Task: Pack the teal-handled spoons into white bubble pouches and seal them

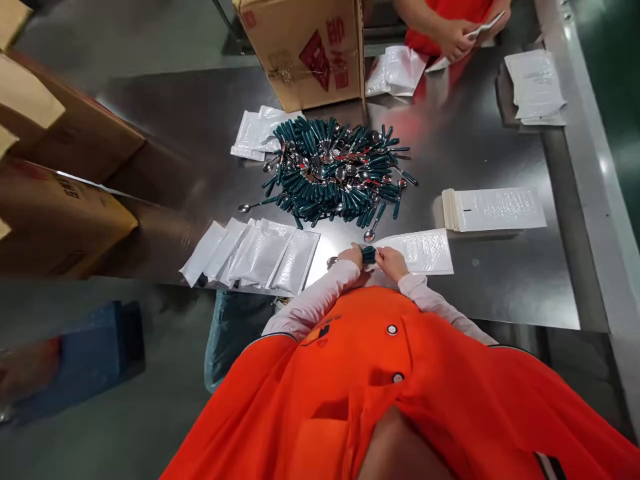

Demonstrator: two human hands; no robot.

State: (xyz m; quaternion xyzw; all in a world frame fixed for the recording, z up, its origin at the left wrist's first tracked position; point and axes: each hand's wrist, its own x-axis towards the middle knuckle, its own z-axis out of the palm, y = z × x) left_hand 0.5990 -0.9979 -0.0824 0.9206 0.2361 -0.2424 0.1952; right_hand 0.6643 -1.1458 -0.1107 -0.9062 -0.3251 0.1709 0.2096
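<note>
At the near edge of the metal table, my left hand is closed around a small bundle of spoons. Their dark green handles point right, and a metal bowl shows at the left of the hand. My right hand pinches the left, open end of a white bubble mailer lying flat. The handle ends touch or enter that opening; I cannot tell which. Just beyond both hands lies a loose spoon, and behind it a large heap of green-handled cutlery.
White mailers lie overlapping at left, and a stack of flat mailers at right. A cardboard box stands behind the heap; more boxes are far left. Across the table, a co-worker's hands hold a white mailer. A blue-lined bin sits below.
</note>
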